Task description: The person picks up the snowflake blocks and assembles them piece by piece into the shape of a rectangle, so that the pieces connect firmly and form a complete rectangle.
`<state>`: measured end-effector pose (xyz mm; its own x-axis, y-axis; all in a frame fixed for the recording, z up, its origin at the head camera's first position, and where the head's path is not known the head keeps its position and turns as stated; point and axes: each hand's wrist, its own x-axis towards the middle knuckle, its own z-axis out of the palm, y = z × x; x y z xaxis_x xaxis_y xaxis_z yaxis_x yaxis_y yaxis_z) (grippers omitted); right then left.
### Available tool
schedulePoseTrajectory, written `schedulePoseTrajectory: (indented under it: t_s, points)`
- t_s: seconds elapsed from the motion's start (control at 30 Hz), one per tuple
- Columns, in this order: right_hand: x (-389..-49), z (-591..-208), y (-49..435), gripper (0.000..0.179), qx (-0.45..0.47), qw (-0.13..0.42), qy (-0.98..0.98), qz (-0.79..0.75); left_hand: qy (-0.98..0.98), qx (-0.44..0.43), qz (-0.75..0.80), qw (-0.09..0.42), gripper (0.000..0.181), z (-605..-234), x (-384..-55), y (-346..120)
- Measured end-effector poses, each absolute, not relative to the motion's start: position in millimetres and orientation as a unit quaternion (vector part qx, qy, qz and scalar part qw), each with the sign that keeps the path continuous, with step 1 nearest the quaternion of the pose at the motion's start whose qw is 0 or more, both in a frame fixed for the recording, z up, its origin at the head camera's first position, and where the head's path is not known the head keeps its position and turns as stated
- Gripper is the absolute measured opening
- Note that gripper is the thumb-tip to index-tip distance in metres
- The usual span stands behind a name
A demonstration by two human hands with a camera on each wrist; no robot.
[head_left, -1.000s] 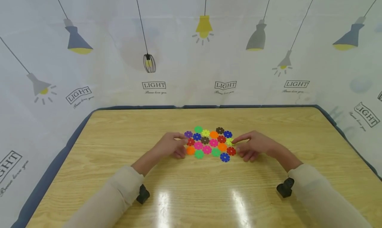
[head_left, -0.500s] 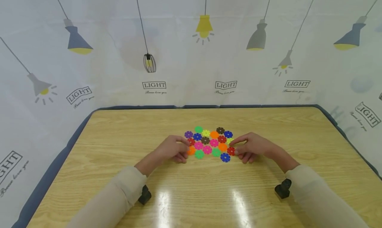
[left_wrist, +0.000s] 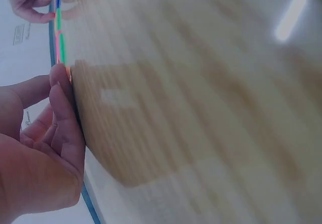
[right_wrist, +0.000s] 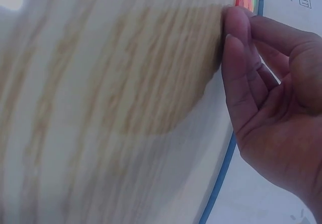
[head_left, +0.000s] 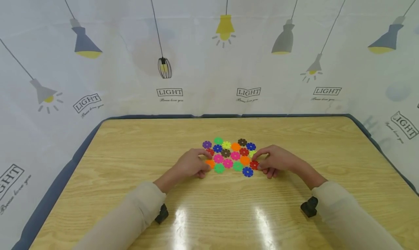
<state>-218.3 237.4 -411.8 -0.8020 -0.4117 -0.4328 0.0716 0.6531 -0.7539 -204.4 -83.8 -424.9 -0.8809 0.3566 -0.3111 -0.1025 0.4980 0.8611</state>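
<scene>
Flat, notched plastic discs in many colours lie in close-set rows on the wooden table, at mid-table. At their left end is my left hand (head_left: 191, 163), its index fingertip at a red disc (head_left: 210, 151) and its thumb on an orange disc (head_left: 210, 164). A purple disc (head_left: 207, 144) sits just beyond. On the right side, the index finger of my right hand (head_left: 278, 159) touches a yellow disc (head_left: 251, 153) while the thumb meets a red disc (head_left: 254, 165). Both hands have loosely bent fingers. A blue disc (head_left: 247, 172) sticks out nearest me.
The wooden table (head_left: 209, 206) has rounded far corners and a dark blue strip (head_left: 216, 116) along its back. Behind stands a white sheet (head_left: 196, 35) printed with lamps. A small black device (head_left: 309, 207) is strapped under each cuff, and lights reflect off the tabletop.
My left hand has moved slightly right, its thumb now over the orange disc. The purple and red discs there have shifted a little away from me. My right thumb has come in to the red disc.
</scene>
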Motion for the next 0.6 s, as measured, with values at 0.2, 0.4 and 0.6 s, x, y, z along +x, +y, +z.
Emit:
schedulePoseTrajectory:
  t_s: [0.2, 0.4, 0.6]
  points:
    - [-220.4, -410.0, 234.5, 0.024, -0.095, 0.300, 0.874, -0.371, 0.876, 0.083, 0.425, 0.210, 0.030, -419.5, -202.3, -78.7]
    - [-222.8, -406.9, 233.9, 0.023, -0.086, 0.309, 0.875, -0.361, 0.890, 0.083, 0.402, 0.201, 0.028, -418.2, -203.4, -80.8]
    - [-221.3, -406.9, 239.2, 0.019, -0.100, 0.316, 0.866, -0.376, 0.890, 0.086, 0.399, 0.205, 0.022, -418.5, -202.0, -82.0]
